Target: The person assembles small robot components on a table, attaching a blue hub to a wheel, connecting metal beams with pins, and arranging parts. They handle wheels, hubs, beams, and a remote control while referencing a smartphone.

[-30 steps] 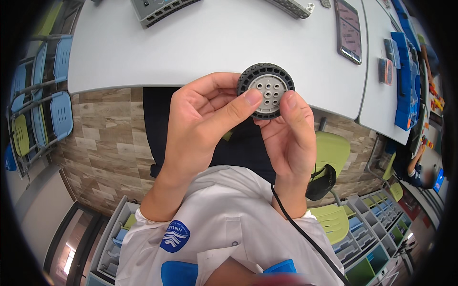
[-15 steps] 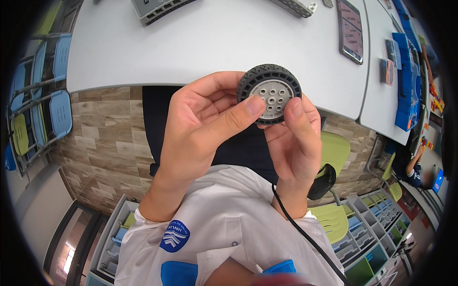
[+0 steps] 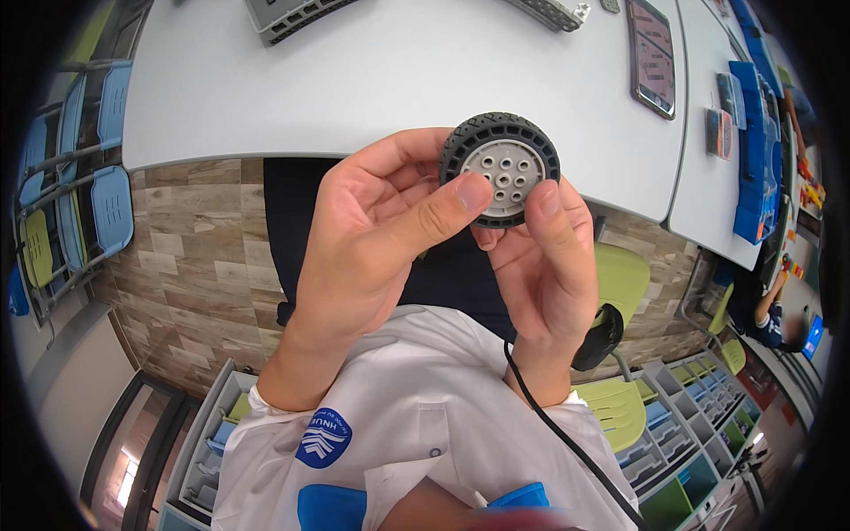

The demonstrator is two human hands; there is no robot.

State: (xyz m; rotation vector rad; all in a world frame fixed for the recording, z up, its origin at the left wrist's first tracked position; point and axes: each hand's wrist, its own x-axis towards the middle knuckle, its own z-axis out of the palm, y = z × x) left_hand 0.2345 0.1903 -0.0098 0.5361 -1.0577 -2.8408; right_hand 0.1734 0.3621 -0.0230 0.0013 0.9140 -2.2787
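Observation:
Between both hands I hold a toy wheel with a black treaded tyre and a light grey hub full of round holes. My left hand grips it from the left, thumb pressed on the hub and fingers curled behind. On the right side, my right hand pinches the tyre's rim, its thumb at the lower right edge and its fingers underneath. The wheel's hub face is turned up toward me, over the table's near edge. The fingertips behind the wheel are partly hidden.
The white table carries a grey building-piece frame at its far side and a phone at the far right. Blue trays stand farther right. A green chair is beside me, and a person sits at the right.
The wheel has tipped very slightly and risen a little in my hands. Both hands keep almost the same hold.

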